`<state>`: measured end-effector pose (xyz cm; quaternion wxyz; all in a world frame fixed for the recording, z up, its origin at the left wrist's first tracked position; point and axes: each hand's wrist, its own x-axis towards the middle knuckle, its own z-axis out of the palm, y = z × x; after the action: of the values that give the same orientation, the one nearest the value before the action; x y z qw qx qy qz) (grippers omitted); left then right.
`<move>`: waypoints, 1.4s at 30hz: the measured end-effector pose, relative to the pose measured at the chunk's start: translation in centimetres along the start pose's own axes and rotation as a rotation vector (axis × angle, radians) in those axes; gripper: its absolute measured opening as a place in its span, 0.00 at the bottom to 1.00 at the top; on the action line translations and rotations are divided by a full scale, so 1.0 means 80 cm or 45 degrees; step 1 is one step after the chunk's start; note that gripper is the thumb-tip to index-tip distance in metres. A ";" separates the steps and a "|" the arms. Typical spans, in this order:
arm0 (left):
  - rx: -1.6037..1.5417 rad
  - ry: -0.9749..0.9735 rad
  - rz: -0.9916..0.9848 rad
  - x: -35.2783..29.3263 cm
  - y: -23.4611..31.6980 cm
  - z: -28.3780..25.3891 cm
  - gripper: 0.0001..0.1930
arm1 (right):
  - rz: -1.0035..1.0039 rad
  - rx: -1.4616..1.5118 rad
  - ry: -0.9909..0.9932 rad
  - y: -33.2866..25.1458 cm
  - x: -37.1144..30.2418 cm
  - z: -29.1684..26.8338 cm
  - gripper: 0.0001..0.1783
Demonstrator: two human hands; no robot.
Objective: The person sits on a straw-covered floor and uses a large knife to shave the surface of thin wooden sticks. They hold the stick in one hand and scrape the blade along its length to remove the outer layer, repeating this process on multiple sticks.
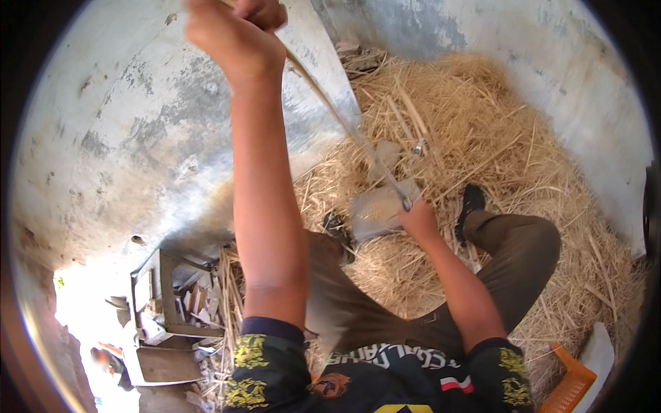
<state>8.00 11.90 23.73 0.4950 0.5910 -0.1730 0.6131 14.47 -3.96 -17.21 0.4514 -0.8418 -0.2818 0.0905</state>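
At far left, beside a weathered wall (pixel 138 144), an open-sided wooden box (pixel 167 286) holds a jumble of wood scraps (pixel 200 301). To its right, a seated worker's left hand (pixel 234 41), partly cut off by the upper edge, closes in a fist on a long, cane-like strip (pixel 344 125). The strip lies between the two hands, its long axis slanting from the raised left fist down to the right hand (pixel 418 219), the one nearer the body. That hand is closed at the strip's lower end, where a small dark piece (pixel 406 204) shows, too blurred to identify. Just beside it, a grey block (pixel 372 213) sits amid loose straw (pixel 468 117) between the feet. At lower right stands an orange plastic basket (pixel 570 387); its contents cannot be made out.
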 end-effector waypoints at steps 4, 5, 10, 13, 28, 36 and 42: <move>0.106 0.055 -0.001 0.005 0.013 -0.010 0.29 | 0.000 -0.073 0.091 -0.015 0.008 -0.013 0.15; 0.119 0.065 0.003 0.005 0.014 -0.010 0.28 | -0.020 0.025 0.102 -0.032 0.006 -0.024 0.15; 0.093 0.020 -0.002 0.003 0.017 -0.013 0.27 | -0.122 0.499 0.142 -0.105 0.008 -0.068 0.19; 0.060 0.084 -0.052 -0.001 0.017 0.010 0.25 | -0.085 0.135 0.018 -0.016 0.004 -0.008 0.16; 0.140 0.166 -0.154 -0.034 0.031 -0.023 0.24 | 0.400 0.389 -0.118 -0.052 0.006 -0.025 0.17; 0.201 0.006 0.129 0.025 0.117 0.000 0.21 | -0.057 0.572 -0.175 -0.162 -0.047 -0.081 0.15; 0.223 0.203 0.219 -0.060 0.142 0.017 0.26 | -0.057 0.313 -0.112 -0.104 -0.046 -0.037 0.15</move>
<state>-1.41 3.78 23.99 0.3994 0.5642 -0.1288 0.7111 9.40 -4.49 -9.16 0.5402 -0.7689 -0.3067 0.1513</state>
